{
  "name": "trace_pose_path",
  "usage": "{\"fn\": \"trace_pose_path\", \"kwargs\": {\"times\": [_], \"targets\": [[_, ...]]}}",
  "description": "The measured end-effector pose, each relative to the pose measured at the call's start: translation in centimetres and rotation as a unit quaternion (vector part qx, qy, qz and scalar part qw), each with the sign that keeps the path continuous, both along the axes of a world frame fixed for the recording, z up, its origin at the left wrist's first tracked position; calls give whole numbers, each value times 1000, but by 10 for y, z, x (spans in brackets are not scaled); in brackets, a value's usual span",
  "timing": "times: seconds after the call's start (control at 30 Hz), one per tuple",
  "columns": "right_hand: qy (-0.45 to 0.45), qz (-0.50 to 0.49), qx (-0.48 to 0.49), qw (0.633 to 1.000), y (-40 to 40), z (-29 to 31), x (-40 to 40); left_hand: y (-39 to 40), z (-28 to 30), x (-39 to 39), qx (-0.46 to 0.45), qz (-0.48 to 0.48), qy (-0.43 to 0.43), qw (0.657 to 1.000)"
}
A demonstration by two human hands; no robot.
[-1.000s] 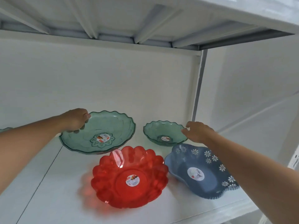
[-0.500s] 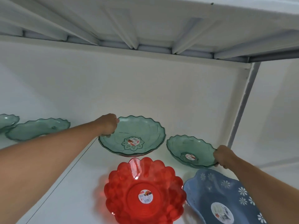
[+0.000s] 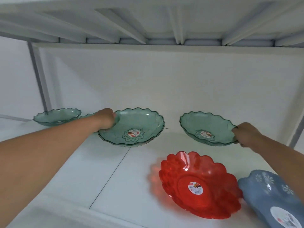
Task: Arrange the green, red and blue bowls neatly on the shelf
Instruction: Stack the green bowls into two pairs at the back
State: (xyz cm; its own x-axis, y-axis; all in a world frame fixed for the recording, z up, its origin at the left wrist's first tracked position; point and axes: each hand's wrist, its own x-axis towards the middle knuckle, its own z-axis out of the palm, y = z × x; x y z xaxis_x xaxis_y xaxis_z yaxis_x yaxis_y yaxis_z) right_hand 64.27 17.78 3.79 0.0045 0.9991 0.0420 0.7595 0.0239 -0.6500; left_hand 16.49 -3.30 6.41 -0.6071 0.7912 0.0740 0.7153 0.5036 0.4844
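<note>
My left hand (image 3: 106, 118): fingers curled over the left rim of the large green bowl (image 3: 131, 128), pinching that scalloped edge.
My right hand (image 3: 245, 134): closed on the right rim of the smaller green bowl (image 3: 207, 129), thumb inside, the other fingers hidden under the edge.
Large green bowl: at the back of the white shelf (image 3: 82, 175), round sticker at its centre, near side tilted up a little.
Smaller green bowl: to its right, well apart, also at the back.
Red bowl (image 3: 199, 185): in front, right of centre, petal-edged, sticker in its base.
Blue bowl (image 3: 271, 196): at the right front, white flower print, touching or just beside the red one; I cannot tell which.
Far-left green bowl (image 3: 57, 116): by the back corner, another green rim partly hidden behind my left wrist.
</note>
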Motion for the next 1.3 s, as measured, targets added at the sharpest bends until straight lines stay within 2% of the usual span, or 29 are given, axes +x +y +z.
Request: {"fn": "trace_pose_path", "kwargs": {"times": [0.23, 0.4, 0.57, 0.73, 0.97, 1.3], "targets": [[51, 42, 38, 997, -58, 20, -141, -80, -9, -116, -1, 23, -13, 1000], [72, 31, 18, 997, -97, 12, -258, -125, -31, -211, 29, 27, -20, 999], [74, 39, -16, 996, -125, 4, -342, -163, -30, -282, 5, 44, -23, 999], [93, 53, -30, 994, -128, 5, -388, -178, -20, -324, -8, 48, 6, 999], [111, 77, -38, 990, -103, 4, -434, -183, -12, -349, -27, 103, 2, 994], [86, 66, -37, 993, -93, 0, -498, -158, 13, -418, 61, 133, -70, 987]]}}
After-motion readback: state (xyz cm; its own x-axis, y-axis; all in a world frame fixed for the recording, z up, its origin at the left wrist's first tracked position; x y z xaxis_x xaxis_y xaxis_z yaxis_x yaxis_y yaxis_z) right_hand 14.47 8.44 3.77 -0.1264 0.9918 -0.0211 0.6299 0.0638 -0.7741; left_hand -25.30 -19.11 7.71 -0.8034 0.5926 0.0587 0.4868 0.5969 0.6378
